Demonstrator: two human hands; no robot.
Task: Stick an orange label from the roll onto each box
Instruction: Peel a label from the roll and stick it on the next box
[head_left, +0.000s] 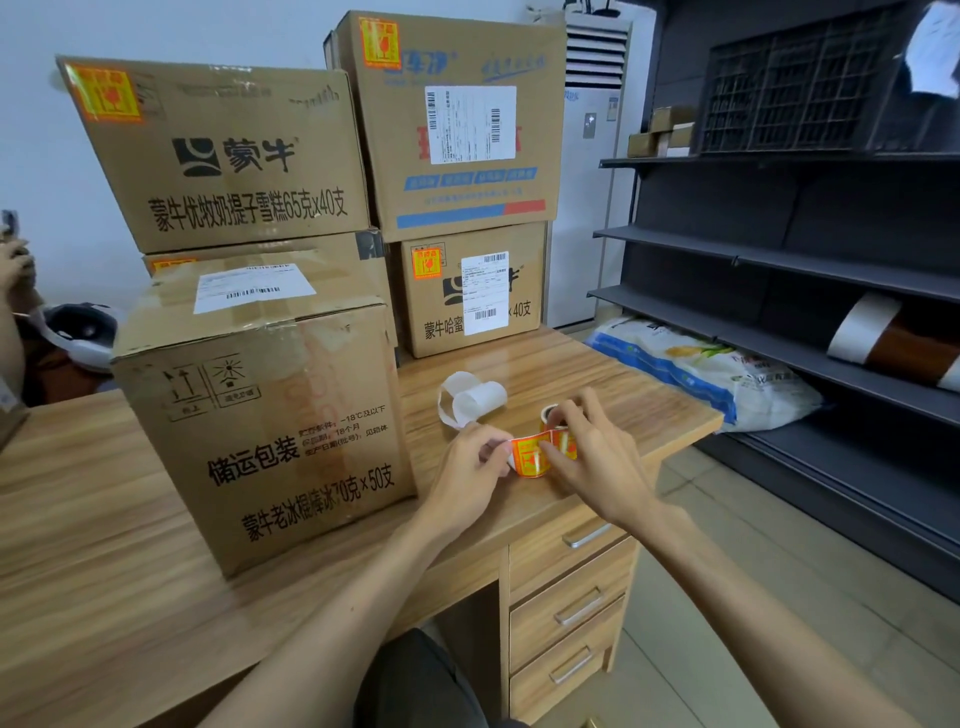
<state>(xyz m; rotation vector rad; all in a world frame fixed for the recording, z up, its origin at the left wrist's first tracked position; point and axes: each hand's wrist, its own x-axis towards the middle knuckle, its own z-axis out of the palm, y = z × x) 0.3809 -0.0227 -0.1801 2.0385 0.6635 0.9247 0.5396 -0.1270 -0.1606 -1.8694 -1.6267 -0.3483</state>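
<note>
An orange label roll (558, 434) rests on the wooden desk (597, 384), with its strip pulled out to the left. My left hand (475, 462) pinches the white backing end of the strip. My right hand (592, 452) holds the roll, with fingertips on the orange label (530, 457) of the strip. The nearest cardboard box (270, 415) stands left of my hands, and I see no orange label on its front or top. Three stacked boxes behind show orange labels: upper left (106, 96), top middle (381, 42), lower right (427, 262).
A curl of used white backing paper (470, 400) lies on the desk behind my hands. Desk drawers (571, 597) sit below the right edge. Dark shelving (779, 249) and a printed sack (696, 366) stand to the right. Another person's hand (13, 265) shows at far left.
</note>
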